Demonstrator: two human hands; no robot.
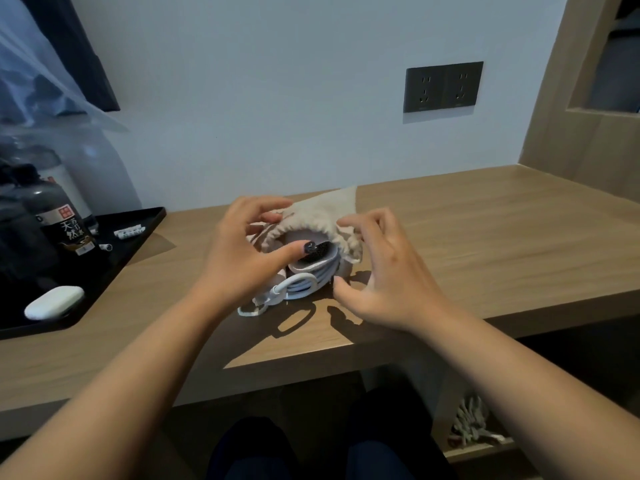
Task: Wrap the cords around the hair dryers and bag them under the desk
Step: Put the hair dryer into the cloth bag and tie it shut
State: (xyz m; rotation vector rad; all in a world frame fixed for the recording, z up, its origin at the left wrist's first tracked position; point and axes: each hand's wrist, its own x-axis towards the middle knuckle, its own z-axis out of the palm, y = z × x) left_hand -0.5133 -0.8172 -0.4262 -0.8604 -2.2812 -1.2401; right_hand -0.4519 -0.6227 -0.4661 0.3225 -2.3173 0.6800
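Beige cloth drawstring bag (pixel 322 216) on worktop (pixel 485 237), mouth toward person, hair dryer (pixel 311 254) w/ white cord (pixel 304 284) coiled round it half inside. Bag soft, floppy; dryer rigid, prob light; cord springy, may uncoil. Best hold: gathered rim, both sides. Left hand (pixel 242 251) fingers spread, thumb on dryer grille; right hand (pixel 384 268) pinches rim. Plug (pixel 266 299) trails outside, could snag. Black tray (pixel 114 251), bottle (pixel 60 220), white case (pixel 53 302) well left; second bag (pixel 471 424) on shelf below.
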